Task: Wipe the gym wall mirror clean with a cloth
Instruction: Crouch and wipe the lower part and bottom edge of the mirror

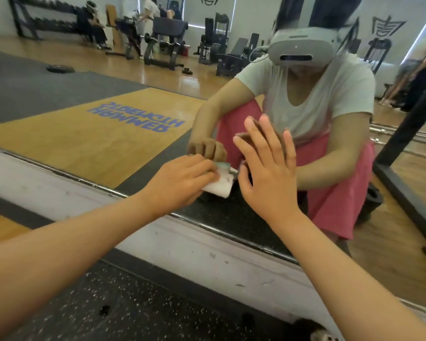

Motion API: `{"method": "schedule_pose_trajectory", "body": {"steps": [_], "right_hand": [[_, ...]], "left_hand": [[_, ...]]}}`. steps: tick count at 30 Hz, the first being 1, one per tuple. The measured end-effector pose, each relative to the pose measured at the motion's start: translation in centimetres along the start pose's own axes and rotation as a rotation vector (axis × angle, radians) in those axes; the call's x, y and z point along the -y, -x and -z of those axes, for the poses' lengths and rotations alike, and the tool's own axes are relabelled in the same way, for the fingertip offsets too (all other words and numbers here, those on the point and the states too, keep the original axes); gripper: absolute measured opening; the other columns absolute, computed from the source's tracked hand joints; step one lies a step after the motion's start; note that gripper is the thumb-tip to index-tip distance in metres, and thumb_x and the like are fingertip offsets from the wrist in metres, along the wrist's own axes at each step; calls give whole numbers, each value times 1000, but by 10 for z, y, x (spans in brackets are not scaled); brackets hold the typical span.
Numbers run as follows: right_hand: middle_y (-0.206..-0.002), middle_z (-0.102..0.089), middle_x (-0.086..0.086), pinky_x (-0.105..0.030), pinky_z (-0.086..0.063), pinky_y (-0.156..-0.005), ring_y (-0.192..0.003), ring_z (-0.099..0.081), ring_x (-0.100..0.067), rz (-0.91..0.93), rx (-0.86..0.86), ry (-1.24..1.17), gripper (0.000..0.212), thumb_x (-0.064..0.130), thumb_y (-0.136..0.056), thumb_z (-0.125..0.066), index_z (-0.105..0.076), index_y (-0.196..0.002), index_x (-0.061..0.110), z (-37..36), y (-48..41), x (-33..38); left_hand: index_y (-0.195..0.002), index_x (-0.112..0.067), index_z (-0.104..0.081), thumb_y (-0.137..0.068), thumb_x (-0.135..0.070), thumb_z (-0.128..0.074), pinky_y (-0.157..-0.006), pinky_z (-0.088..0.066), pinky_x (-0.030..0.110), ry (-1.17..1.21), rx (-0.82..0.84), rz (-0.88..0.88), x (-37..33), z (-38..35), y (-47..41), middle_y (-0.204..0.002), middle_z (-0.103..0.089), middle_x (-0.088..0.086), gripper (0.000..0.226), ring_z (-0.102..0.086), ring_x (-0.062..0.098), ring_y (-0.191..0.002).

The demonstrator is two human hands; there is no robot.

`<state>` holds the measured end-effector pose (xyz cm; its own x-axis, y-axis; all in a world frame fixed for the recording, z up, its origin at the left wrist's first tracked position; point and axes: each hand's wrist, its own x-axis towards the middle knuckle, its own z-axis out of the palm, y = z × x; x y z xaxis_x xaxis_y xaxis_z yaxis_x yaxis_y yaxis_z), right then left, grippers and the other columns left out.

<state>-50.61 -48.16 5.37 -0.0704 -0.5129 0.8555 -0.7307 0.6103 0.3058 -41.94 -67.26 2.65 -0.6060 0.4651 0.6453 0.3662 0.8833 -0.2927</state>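
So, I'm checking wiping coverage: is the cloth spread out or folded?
Folded. The cloth is a small doubled-over pad, its rolled edge showing past the left hand that grips it on the mirror.

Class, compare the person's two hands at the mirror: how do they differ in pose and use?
The left hand grips the cloth; the right hand holds nothing. The left hand's fingers are curled; the right hand's are straight and spread, pointing up. Both reach the lower part of the mirror.
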Motion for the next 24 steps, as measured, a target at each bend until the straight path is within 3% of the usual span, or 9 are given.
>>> {"method": "schedule_pose_trajectory", "body": {"steps": [3, 8, 13, 16, 21, 24], "right_hand": [[-153, -39, -7, -48, -14, -120, -145, -28, -25, -11, 15, -20, 53, 7, -80, -61, -59, -132, 14, 1, 0, 0], [-154, -37, -6, -46, -12, -120, -146, -26, -24, 24, 43, -15, 53, 10, -80, -61, -58, -133, 15, 4, 0, -6], [-155, -35, -7, -46, -14, -119, -146, -26, -25, 71, 68, 12, 56, 9, -78, -59, -57, -134, 15, 8, 0, -10], [-155, -35, -7, -47, -15, -119, -146, -26, -26, 67, 62, 23, 55, 9, -79, -58, -57, -134, 15, 8, 0, -10], [-155, -36, -6, -48, -17, -119, -146, -26, -26, 57, 50, 38, 55, 8, -78, -59, -58, -133, 15, 6, 0, -8], [-155, -37, -6, -47, -16, -119, -146, -26, -25, 69, 44, 27, 56, 8, -78, -59, -58, -133, 15, 7, -1, -9]], "left_hand": [[-97, -2, -69, -90, -13, -56, -65, -47, 41, 8, 7, 21, 6, 15, -10, -96, -66, 14, 19, -60, 31, -78], [-97, 4, -66, -91, -9, -55, -74, -42, 39, 16, -174, 131, 14, 28, -26, -98, -63, 20, 18, -52, 32, -88], [-90, -1, -66, -87, -2, -56, -65, -45, 43, 35, -17, -6, -11, -21, 4, -92, -64, 16, 10, -51, 30, -78], [-91, -5, -65, -85, 0, -50, -65, -46, 38, -27, 66, -95, -15, -38, 17, -92, -63, 10, 17, -48, 25, -81], [-95, -6, -67, -77, 2, -62, -67, -49, 37, 0, 122, -129, -13, -35, 16, -94, -63, 9, 20, -46, 23, -84], [-94, -5, -65, -78, 1, -69, -66, -46, 37, 89, 82, -17, -10, -23, 12, -90, -60, 10, 18, -44, 23, -82]]}}
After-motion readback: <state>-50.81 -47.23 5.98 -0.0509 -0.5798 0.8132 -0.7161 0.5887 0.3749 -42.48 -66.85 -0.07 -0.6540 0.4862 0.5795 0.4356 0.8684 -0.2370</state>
